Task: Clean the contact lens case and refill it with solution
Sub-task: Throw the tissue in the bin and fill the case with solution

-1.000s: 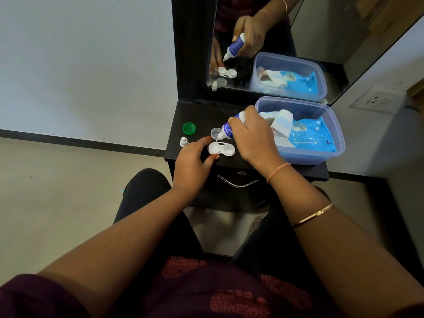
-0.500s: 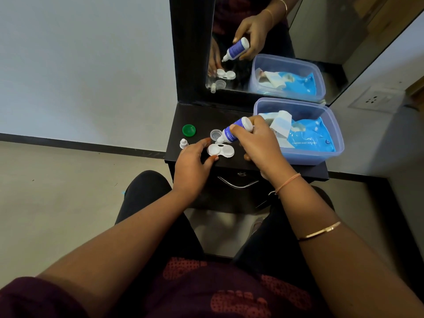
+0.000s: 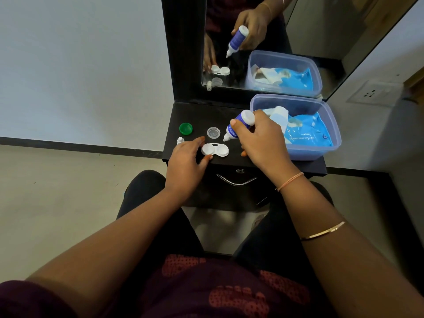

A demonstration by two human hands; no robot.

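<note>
A white two-well contact lens case (image 3: 215, 149) lies open on the black dresser top (image 3: 202, 115). My left hand (image 3: 185, 161) holds it steady, thumb and forefinger pinching its left well. My right hand (image 3: 261, 138) grips a blue-and-white solution bottle (image 3: 238, 128), tilted with its nozzle pointing down and left just above the case's right well. A green cap (image 3: 185, 129), a clear cap (image 3: 213, 132) and a small white bottle cap (image 3: 180, 140) lie on the top behind my left hand.
A clear plastic tub (image 3: 330, 125) with a blue wipes pack and white packets stands at the right of the dresser. A mirror (image 3: 275, 42) rises behind and reflects everything. A drawer handle (image 3: 236, 181) sits below the front edge. A wall socket (image 3: 371, 94) is at right.
My right hand has drawn back slightly and tipped the bottle more upright, so the bottle's base now shows above my fingers. My left hand stays on the case.
</note>
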